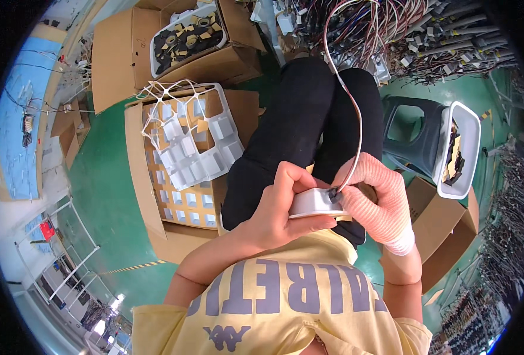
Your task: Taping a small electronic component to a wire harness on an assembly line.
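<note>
Above my lap I hold a small white plastic housing (314,202) in my bare left hand (282,204), fingers on its far side and thumb along its near edge. A small black piece (334,195) sits at the housing's right end. From it a thin, light-coloured cable (359,127) rises in a long curve toward the wire bundles. My right hand (380,204) wears a ribbed, pale pink glove. Its thumb and fingers pinch the cable right by the black piece, touching the housing's end. The inside of the housing is hidden.
Left of my legs, an open carton (146,195) holds divided packing, with a white moulded tray (200,151) on top. Another carton (117,65) holds a bin of black parts. On a grey stool (413,127) at right rests a white tub (472,142). Wire bundles (386,23) hang ahead.
</note>
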`<state>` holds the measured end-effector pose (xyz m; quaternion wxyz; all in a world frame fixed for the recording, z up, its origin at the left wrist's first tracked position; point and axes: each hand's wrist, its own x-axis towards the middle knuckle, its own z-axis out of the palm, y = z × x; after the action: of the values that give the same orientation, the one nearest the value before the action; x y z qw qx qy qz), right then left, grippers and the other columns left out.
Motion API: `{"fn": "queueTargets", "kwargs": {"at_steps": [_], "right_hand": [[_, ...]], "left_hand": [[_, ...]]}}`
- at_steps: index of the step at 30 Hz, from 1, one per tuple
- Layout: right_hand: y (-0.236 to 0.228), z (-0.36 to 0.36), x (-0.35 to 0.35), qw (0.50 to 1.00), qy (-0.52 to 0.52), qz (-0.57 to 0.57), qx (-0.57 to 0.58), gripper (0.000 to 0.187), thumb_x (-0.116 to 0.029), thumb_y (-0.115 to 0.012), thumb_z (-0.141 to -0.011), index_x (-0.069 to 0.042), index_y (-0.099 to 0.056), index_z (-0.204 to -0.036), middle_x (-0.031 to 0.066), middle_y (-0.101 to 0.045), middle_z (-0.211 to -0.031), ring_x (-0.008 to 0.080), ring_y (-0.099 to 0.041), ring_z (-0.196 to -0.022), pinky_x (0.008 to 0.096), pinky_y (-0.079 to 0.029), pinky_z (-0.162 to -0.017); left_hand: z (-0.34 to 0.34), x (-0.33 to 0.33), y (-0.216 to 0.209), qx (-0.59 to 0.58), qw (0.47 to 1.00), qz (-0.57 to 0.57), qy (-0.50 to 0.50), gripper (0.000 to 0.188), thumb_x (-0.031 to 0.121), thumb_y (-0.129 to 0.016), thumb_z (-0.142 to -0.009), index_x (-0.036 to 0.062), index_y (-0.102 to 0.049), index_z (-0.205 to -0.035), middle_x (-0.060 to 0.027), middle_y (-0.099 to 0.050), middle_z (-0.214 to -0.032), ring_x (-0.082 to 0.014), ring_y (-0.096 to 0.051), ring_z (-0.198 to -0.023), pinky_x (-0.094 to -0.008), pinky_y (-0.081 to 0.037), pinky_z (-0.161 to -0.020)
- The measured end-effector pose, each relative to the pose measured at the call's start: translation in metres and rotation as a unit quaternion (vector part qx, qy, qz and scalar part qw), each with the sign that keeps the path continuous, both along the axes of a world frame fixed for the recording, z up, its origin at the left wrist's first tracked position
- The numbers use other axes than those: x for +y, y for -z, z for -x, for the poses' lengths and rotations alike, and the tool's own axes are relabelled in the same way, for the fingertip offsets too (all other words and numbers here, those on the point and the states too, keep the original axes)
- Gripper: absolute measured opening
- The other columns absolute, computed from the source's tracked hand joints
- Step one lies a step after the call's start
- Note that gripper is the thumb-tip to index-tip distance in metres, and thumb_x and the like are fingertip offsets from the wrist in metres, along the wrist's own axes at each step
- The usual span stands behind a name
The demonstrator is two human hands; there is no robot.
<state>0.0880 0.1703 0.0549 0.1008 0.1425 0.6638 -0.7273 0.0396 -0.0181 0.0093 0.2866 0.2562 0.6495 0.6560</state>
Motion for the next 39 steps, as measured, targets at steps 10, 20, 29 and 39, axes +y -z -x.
{"fn": "queueTargets", "kwargs": {"at_steps": [10,20,29,39], "right_hand": [[0.006,0.004,0.006,0.997,-0.040,0.036,0.046,0.013,-0.007,-0.066,-0.079,0.000,-0.069,-0.090,0.0058,-0.056,-0.087,0.0131,-0.053,-0.080,0.0243,-0.041,-0.071],[0.018,0.007,0.018,0.974,-0.158,0.133,0.096,0.034,-0.022,-0.070,-0.082,0.002,-0.066,-0.107,0.0070,-0.055,-0.090,0.0175,-0.054,-0.084,0.0278,-0.042,-0.073],[0.011,0.003,0.034,0.917,-0.218,-0.170,0.286,0.039,-0.030,-0.073,-0.075,0.001,-0.064,-0.097,0.0117,-0.057,-0.088,0.0242,-0.060,-0.074,0.0310,-0.050,-0.063],[-0.009,0.020,0.039,0.921,-0.294,-0.075,0.244,0.043,-0.033,-0.068,-0.076,0.004,-0.060,-0.097,0.0147,-0.058,-0.084,0.0269,-0.059,-0.064,0.0292,-0.049,-0.059]], "left_hand": [[0.014,-0.002,-0.011,-0.170,0.983,-0.009,0.065,0.044,0.026,-0.072,-0.084,0.0052,-0.040,-0.106,-0.0068,-0.060,-0.086,-0.0092,-0.060,-0.076,-0.0219,-0.045,-0.065],[0.003,-0.002,-0.015,-0.290,0.954,-0.063,0.043,0.039,0.037,-0.060,-0.090,0.0035,-0.047,-0.105,-0.0034,-0.055,-0.095,-0.0057,-0.052,-0.085,-0.0190,-0.041,-0.074],[0.008,-0.008,-0.026,-0.001,0.999,0.000,0.039,0.038,0.033,-0.059,-0.092,-0.0004,-0.046,-0.104,-0.0167,-0.064,-0.101,-0.0170,-0.064,-0.088,-0.0281,-0.051,-0.074],[0.009,-0.001,-0.036,0.142,0.985,0.097,0.029,0.053,0.023,-0.079,-0.075,0.0016,-0.038,-0.099,-0.0195,-0.063,-0.097,-0.0279,-0.067,-0.080,-0.0337,-0.054,-0.067]]}}
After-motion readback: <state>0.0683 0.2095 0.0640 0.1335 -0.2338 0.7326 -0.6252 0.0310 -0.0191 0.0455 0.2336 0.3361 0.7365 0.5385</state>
